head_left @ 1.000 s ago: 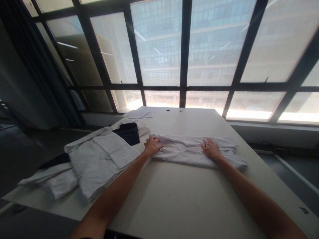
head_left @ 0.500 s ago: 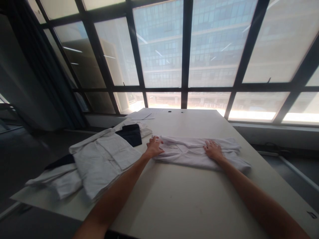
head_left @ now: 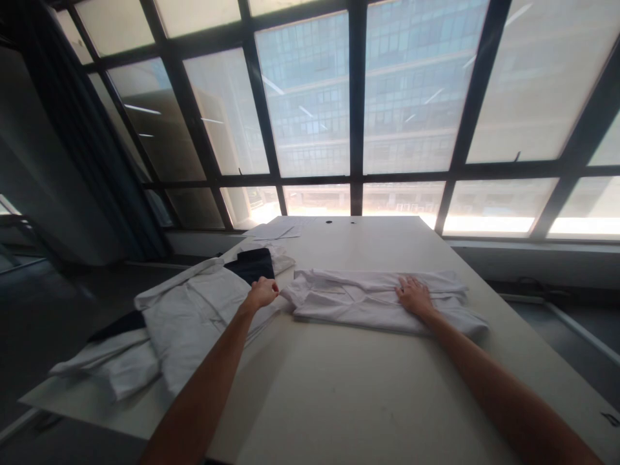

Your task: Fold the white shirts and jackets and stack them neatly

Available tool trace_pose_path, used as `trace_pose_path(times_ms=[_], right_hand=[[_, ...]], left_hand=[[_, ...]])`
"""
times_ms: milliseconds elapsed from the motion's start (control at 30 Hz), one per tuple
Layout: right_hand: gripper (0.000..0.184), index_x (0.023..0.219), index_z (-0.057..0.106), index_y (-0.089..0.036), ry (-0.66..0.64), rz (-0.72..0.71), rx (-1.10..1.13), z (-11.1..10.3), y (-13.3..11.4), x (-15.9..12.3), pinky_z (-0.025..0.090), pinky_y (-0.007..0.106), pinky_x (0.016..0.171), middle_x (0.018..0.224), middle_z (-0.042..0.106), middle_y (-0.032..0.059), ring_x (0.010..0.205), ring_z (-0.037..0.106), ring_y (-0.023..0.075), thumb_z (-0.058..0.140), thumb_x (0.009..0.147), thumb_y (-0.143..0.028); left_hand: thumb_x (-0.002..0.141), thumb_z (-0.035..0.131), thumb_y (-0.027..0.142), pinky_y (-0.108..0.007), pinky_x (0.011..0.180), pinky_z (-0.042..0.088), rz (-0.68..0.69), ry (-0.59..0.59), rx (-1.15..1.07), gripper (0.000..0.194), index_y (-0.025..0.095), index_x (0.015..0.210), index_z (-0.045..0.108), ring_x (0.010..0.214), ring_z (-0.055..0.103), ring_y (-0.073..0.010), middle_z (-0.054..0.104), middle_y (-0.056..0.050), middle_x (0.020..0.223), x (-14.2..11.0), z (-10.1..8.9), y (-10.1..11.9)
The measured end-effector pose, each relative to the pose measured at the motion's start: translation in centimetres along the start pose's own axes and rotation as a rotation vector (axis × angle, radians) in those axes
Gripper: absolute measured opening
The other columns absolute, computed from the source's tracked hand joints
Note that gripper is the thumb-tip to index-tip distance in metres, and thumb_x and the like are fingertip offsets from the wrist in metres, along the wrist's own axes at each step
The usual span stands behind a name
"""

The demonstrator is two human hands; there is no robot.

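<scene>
A white shirt [head_left: 349, 300] lies folded into a long strip across the table, its surface creased. At its left end, my left hand [head_left: 263, 292] is closed in a pinch on a pulled-out corner of the cloth. My right hand [head_left: 414, 295] rests flat on the shirt toward its right end, fingers spread and palm down. Close to my left hand is a heap of white garments [head_left: 194, 310], partly covered by my left forearm. A dark navy folded cloth [head_left: 254, 263] lies at the back of that heap.
The white table [head_left: 329, 394] stretches away toward large dark-framed windows [head_left: 310, 97]. Sheets of paper [head_left: 276, 230] lie at its far left. More dark cloth [head_left: 119, 325] shows under the heap's left side, near the table's left edge. A dark curtain [head_left: 97, 155] hangs at left.
My left hand has moved left from the shirt's end, its spread fingers closing and drawing a corner of cloth out with it. My right hand stays in place on the shirt.
</scene>
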State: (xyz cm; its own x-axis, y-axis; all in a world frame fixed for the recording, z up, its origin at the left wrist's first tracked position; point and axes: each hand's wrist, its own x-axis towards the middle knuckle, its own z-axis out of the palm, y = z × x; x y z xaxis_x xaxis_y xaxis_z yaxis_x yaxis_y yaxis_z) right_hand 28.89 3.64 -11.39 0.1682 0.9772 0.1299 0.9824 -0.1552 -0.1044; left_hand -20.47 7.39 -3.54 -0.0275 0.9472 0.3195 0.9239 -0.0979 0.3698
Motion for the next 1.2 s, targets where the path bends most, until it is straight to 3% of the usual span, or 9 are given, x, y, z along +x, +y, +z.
trace_pose_path(times_ms=[100, 167, 300, 467, 600, 733, 933, 1033, 1200], right_hand=[[0.056, 0.152, 0.040, -0.019, 0.000, 0.000, 0.001, 0.0, 0.0, -0.1, 0.022, 0.052, 0.117, 0.161, 0.034, 0.0126, 0.148, 0.027, 0.0286, 0.029, 0.102, -0.042], [0.057, 0.152, 0.040, -0.019, -0.001, -0.004, 0.003, -0.1, 0.0, -0.1, 0.023, 0.052, 0.116, 0.161, 0.035, 0.0129, 0.148, 0.027, 0.0290, 0.029, 0.102, -0.042], [0.057, 0.153, 0.039, -0.019, -0.014, -0.002, 0.004, 0.1, 0.1, 0.1, 0.023, 0.053, 0.116, 0.161, 0.034, 0.0129, 0.148, 0.027, 0.0294, 0.029, 0.102, -0.043], [0.056, 0.153, 0.038, -0.019, -0.014, 0.001, 0.000, 0.2, 0.2, 0.2, 0.023, 0.053, 0.116, 0.161, 0.035, 0.0117, 0.148, 0.028, 0.0296, 0.029, 0.103, -0.042], [0.055, 0.152, 0.039, -0.019, -0.002, 0.001, 0.014, 0.1, 0.0, -0.1, 0.023, 0.052, 0.116, 0.160, 0.035, 0.0129, 0.148, 0.027, 0.0303, 0.031, 0.103, -0.043], [0.052, 0.147, 0.046, -0.014, 0.103, -0.008, 0.064, -0.6, -0.2, -0.5, 0.030, 0.040, 0.112, 0.147, 0.050, 0.0173, 0.136, 0.043, 0.0282, 0.041, 0.100, -0.037], [0.036, 0.122, 0.064, -0.016, 0.154, -0.105, 0.122, -1.1, -0.7, -0.8, 0.036, 0.030, 0.102, 0.125, 0.063, 0.0132, 0.118, 0.053, 0.0247, 0.043, 0.093, -0.018], [0.043, 0.134, 0.057, -0.015, 0.138, -0.100, 0.099, -0.9, -0.8, -0.7, 0.034, 0.033, 0.106, 0.137, 0.057, 0.0144, 0.126, 0.049, 0.0258, 0.042, 0.095, -0.022], [0.059, 0.157, 0.032, -0.020, -0.031, -0.009, 0.001, -0.4, -1.0, -0.7, 0.021, 0.053, 0.116, 0.161, 0.031, 0.0173, 0.147, 0.028, 0.0337, 0.031, 0.103, -0.045]], left_hand=[[0.076, 0.059, 0.006, -0.053, 0.106, 0.039, 0.025, 0.115, 0.006, 0.026, 0.015, 0.097, 0.071, 0.117, 0.058, -0.0380, 0.066, -0.018, 0.107, -0.5, 0.0, 1.2], [0.081, 0.048, 0.003, -0.044, 0.112, 0.037, 0.140, 0.128, -0.034, 0.042, 0.016, 0.117, 0.067, 0.125, 0.055, -0.0314, 0.063, -0.017, 0.124, -1.1, 1.1, 3.3], [0.093, 0.042, 0.013, -0.033, 0.114, 0.036, 0.372, -0.113, -0.143, 0.041, 0.022, 0.127, 0.065, 0.128, 0.056, -0.0225, 0.064, -0.010, 0.134, -2.4, 5.0, 7.0], [0.095, 0.051, 0.035, -0.055, 0.118, 0.025, 0.237, -0.245, -0.049, 0.047, 0.018, 0.138, 0.056, 0.145, 0.036, -0.0342, 0.046, -0.017, 0.153, -2.6, 7.7, 6.1], [0.099, 0.040, 0.049, -0.063, 0.117, 0.017, 0.158, -0.317, 0.100, 0.059, 0.018, 0.149, 0.043, 0.151, 0.022, -0.0356, 0.028, -0.020, 0.161, -2.0, 8.3, 4.7], [0.099, 0.040, 0.049, -0.065, 0.117, 0.013, 0.147, -0.281, 0.137, 0.059, 0.017, 0.149, 0.043, 0.150, 0.023, -0.0370, 0.031, -0.021, 0.160, -2.1, 8.7, 4.8], [0.097, 0.044, 0.028, -0.048, 0.122, 0.021, 0.405, -0.155, -0.046, 0.047, 0.018, 0.141, 0.056, 0.146, 0.035, -0.0298, 0.047, -0.015, 0.152, -2.9, 8.4, 6.4], [0.100, 0.040, 0.033, -0.041, 0.122, 0.024, 0.463, -0.221, -0.094, 0.049, 0.018, 0.145, 0.052, 0.146, 0.036, -0.0265, 0.045, -0.013, 0.154, -3.5, 8.2, 7.5], [0.103, 0.036, 0.045, -0.052, 0.122, 0.014, 0.446, -0.403, 0.063, 0.055, 0.025, 0.154, 0.040, 0.152, 0.021, -0.0303, 0.031, -0.008, 0.162, -4.5, 8.0, 8.5]])
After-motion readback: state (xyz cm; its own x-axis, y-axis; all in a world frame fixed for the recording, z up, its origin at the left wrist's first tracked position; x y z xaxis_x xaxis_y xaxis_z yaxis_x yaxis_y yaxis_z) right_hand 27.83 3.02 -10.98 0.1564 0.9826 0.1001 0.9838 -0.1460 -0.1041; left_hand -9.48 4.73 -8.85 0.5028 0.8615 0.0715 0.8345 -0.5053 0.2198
